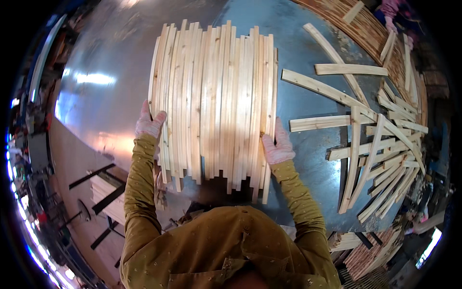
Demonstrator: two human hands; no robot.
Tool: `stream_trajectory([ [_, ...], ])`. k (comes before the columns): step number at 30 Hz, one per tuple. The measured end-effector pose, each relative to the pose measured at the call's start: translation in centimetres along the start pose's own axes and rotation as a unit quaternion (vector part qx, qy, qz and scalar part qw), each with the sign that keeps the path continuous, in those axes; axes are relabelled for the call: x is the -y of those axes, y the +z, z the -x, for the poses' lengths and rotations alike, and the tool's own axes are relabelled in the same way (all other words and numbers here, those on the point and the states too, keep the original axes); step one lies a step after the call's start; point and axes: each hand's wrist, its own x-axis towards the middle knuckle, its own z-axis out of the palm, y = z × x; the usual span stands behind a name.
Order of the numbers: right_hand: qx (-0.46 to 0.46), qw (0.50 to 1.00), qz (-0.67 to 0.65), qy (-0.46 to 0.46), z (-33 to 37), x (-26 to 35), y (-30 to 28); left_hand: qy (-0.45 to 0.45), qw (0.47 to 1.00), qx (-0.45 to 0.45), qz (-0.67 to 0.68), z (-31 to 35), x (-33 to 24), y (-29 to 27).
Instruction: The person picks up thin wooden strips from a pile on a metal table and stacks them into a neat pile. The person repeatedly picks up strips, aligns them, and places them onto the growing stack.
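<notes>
A wide row of pale wooden strips [211, 101] lies side by side on the metal table in front of me, their ends uneven at the far and near sides. My left hand [150, 123], in a light pinkish glove, grips the row's left edge with its thumb on top. On the opposite edge, my right hand [279, 144], gloved alike, presses in with its thumb over the outer strips. The fingers of both hands are partly hidden along the sides. Together the hands clasp the row between them.
Loose wooden strips [333, 89] lie crisscrossed on the sheet-metal table [106, 103] to the right. At the far right, another person's hand [391, 25] is by strips near a wooden board [332, 12]. Stacked strips [373, 253] stand below the table at lower right.
</notes>
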Motion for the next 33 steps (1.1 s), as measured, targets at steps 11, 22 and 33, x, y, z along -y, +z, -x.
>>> stream_trajectory([
  [11, 0.064, 0.957, -0.276, 0.055, 2.9, 14.9, 23.0, -0.159, 0.961, -0.11, -0.199, -5.8, 14.3, -17.0],
  [22, 0.295, 0.918, -0.013, 0.263, 2.2, 34.9, 39.7, -0.149, 0.957, -0.067, -0.241, -19.9, 27.1, -33.1],
  [33, 0.059, 0.868, -0.415, 0.268, 0.6, 31.2, 43.5, 0.051, 0.939, -0.157, -0.303, -19.9, 28.2, -35.8],
])
